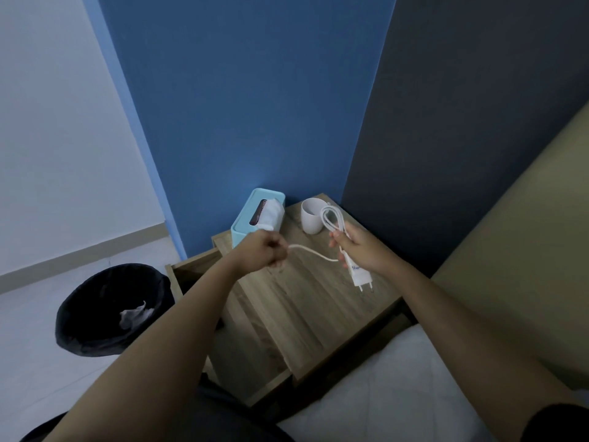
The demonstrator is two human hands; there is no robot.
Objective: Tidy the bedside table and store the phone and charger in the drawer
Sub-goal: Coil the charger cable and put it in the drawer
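Note:
Above the wooden bedside table (pixel 306 301) I hold a white charger. My right hand (pixel 360 247) grips the coiled loops of its cable (pixel 331 218), and the white plug block (pixel 361 275) hangs below the hand, prongs pointing down-right. My left hand (pixel 264 250) is closed on the loose end of the cable (pixel 314 252), which stretches between both hands. The table's drawer (pixel 191 269) stands pulled out at the left; my left forearm hides most of its inside. No phone is in view.
A light-blue tissue box (pixel 245 224) and a white cup (pixel 310 215) stand at the back of the table. A black bin (pixel 111 311) with crumpled paper sits on the floor at the left. The bed (pixel 414 378) borders the table on the right.

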